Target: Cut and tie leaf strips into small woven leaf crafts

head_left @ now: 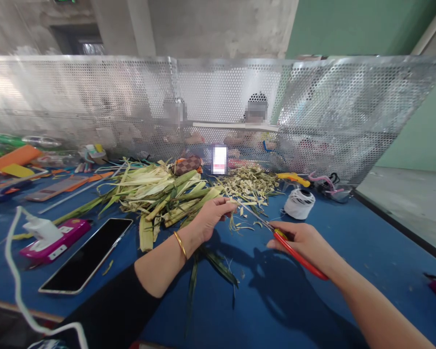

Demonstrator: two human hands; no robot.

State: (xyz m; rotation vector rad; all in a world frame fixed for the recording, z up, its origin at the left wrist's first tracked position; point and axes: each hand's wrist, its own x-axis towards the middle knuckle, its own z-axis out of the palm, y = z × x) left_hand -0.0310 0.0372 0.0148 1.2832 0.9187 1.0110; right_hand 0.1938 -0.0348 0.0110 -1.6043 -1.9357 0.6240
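Observation:
My left hand (pixel 214 215), a gold bangle at its wrist, pinches a pale strip of corn husk between thumb and fingers. Long green leaf ends (pixel 220 266) hang or lie just below this hand. In my right hand (pixel 305 240) are red-handled scissors (pixel 298 259), their blades pointing left to the pinched husk. Whether the blades are apart at the tip is too small to tell. A heap of long corn husks (pixel 167 189) lies behind and left of my left hand. Beyond the blades sits a pile of small cut husk pieces (pixel 252 180).
A white spool of string (pixel 300 203) and a yellow-handled tool (pixel 294 179) lie at the right. At the left are a phone (pixel 89 254), a purple power strip (pixel 56 242) and a white cable (pixel 12 271). A perforated metal screen (pixel 225 87) bounds the back; people sit behind it.

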